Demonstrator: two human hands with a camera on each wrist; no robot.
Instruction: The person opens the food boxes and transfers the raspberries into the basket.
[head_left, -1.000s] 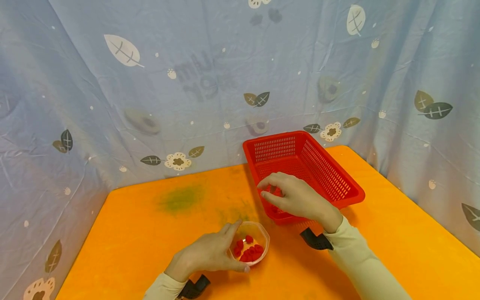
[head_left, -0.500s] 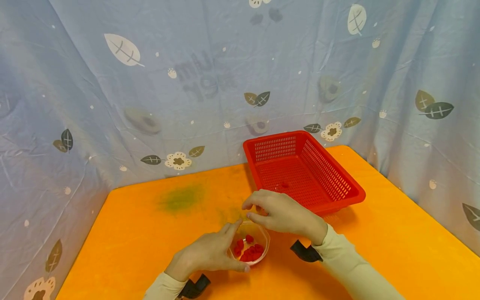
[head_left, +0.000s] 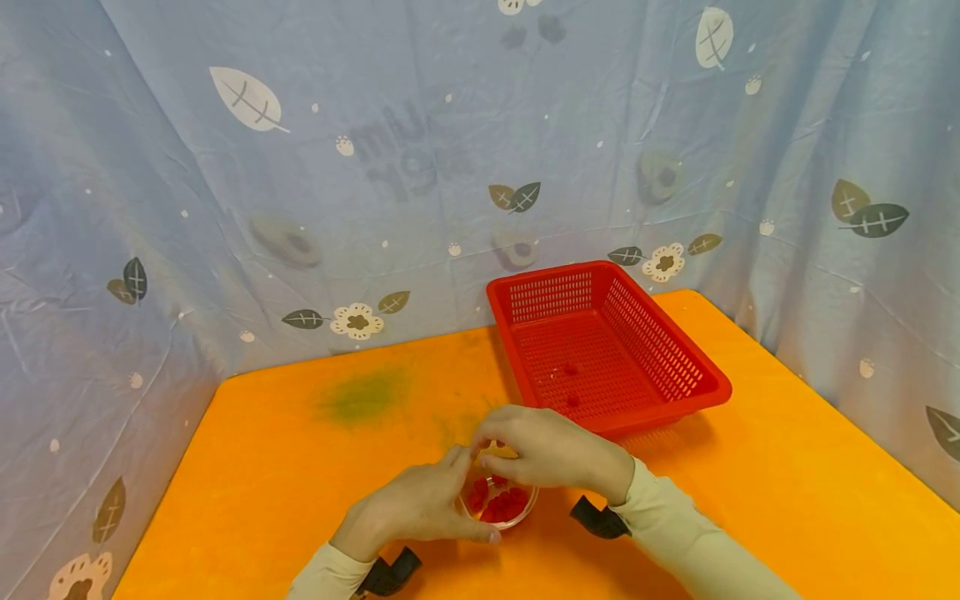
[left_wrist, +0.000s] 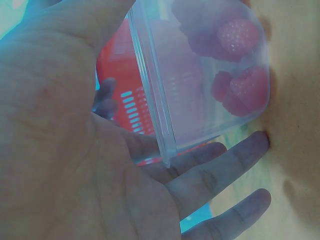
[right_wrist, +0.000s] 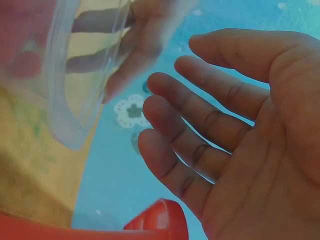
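Note:
A clear plastic container (head_left: pixel 512 521) stands on the orange table with several red raspberries (head_left: pixel 504 505) inside. My left hand (head_left: pixel 416 504) rests around its left side, thumb at the near side and fingers at the far side. The left wrist view shows those fingers nearly straight beside the container wall, fingertips close to the table. My right hand (head_left: pixel 551 450) hangs over the container's far rim, hiding part of it. Its fingers (right_wrist: pixel 205 115) are loosely bent and hold nothing in the right wrist view. Two raspberries (head_left: pixel 573 401) lie apart in the red basket (head_left: pixel 697 392).
The red basket, with slotted walls, stands right behind the container. Orange cloth covers the table (head_left: pixel 285 483), with a green stain (head_left: pixel 367 396) at the left back. A blue curtain (head_left: pixel 420 167) with leaf prints encloses the back and sides.
My right hand has moved from over the basket leftward and nearer, to above the container. Two raspberries now show on the basket floor. The left hand and container have stayed in place.

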